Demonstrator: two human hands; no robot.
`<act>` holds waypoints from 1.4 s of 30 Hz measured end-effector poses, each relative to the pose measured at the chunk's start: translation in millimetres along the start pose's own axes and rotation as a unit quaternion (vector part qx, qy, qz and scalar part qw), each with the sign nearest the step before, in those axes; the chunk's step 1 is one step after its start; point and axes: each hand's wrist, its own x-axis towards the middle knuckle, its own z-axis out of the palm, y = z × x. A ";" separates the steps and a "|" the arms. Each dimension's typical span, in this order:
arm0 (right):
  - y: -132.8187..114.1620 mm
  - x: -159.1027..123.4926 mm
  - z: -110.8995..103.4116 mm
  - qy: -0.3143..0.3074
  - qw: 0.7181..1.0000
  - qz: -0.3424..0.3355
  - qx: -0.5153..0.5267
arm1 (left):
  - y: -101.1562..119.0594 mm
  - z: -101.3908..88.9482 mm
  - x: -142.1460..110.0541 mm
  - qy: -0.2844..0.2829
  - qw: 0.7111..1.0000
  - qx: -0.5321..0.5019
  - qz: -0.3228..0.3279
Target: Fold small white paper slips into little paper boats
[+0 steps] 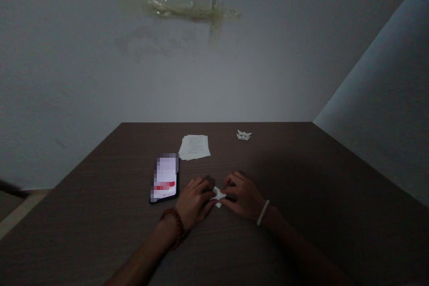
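Observation:
A small folded piece of white paper (219, 195) is held between my hands, just above or on the dark table. My left hand (194, 199) pinches its left side with thumb and fingers; a brown bead bracelet circles that wrist. From the other side, my right hand (243, 193) grips the paper's right edge between thumb and fingertips, and a pale bead bracelet is on that wrist. The fingers cover parts of the paper, so its exact folds are hard to make out.
Left of my hands lies a phone (166, 176) with its screen lit. Behind it is a loose stack of printed paper sheets (196, 146). Small folded paper boats (244, 135) sit farther back on the brown table (335, 214), which meets a grey wall (221, 85).

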 end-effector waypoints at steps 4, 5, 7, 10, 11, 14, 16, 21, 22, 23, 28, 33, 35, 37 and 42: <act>1.2 -0.8 3.2 0.008 1.000 0.028 0.010 | 1.1 -0.7 0.4 -0.011 0.999 0.009 -0.029; 1.1 -0.8 3.6 0.009 0.999 0.031 0.016 | 1.3 -0.9 0.4 -0.009 0.999 0.011 -0.037; 0.4 -0.4 4.2 0.010 0.999 0.034 0.031 | 1.8 -1.2 0.3 -0.005 0.999 0.012 -0.045; -0.7 1.0 5.3 0.016 0.998 0.043 0.047 | 2.4 -1.2 0.3 -0.006 0.999 0.006 -0.045; -0.8 1.4 5.8 0.020 0.997 0.047 0.050 | 2.6 -1.2 0.3 -0.006 0.999 0.002 -0.045; 0.2 2.4 7.7 0.026 0.996 0.057 0.062 | 2.8 -0.6 0.6 0.002 0.999 -0.018 -0.051; 1.9 2.8 9.4 0.028 0.995 0.059 0.069 | 2.7 -0.2 0.8 0.003 0.998 -0.035 -0.048; 6.4 3.0 13.5 0.024 0.996 0.044 0.071 | 2.2 -0.4 0.9 -0.002 0.997 -0.062 -0.040; 7.2 2.9 14.1 0.023 0.996 0.041 0.071 | 2.0 -0.7 0.9 -0.002 0.997 -0.061 -0.041; 8.0 2.7 14.5 0.022 0.996 0.039 0.072 | 1.7 -1.0 0.9 -0.002 0.997 -0.057 -0.043; 11.9 0.7 12.6 0.008 0.997 0.008 0.072 | -0.5 -2.2 1.2 -0.006 0.999 -0.031 -0.033; 13.4 -2.0 6.9 -0.007 0.999 -0.010 0.048 | -1.1 -1.5 1.6 -0.002 0.999 -0.015 -0.029; 13.3 -2.4 5.9 -0.008 0.999 -0.012 0.046 | -1.6 0.1 1.6 0.003 1.000 -0.007 -0.024; 12.8 -2.2 5.8 -0.006 0.999 -0.016 0.046 | -2.5 2.5 1.4 0.012 1.000 0.002 -0.020; 9.8 0.2 5.5 0.000 0.998 -0.022 0.053 | -5.5 5.1 0.9 0.023 0.999 0.020 -0.025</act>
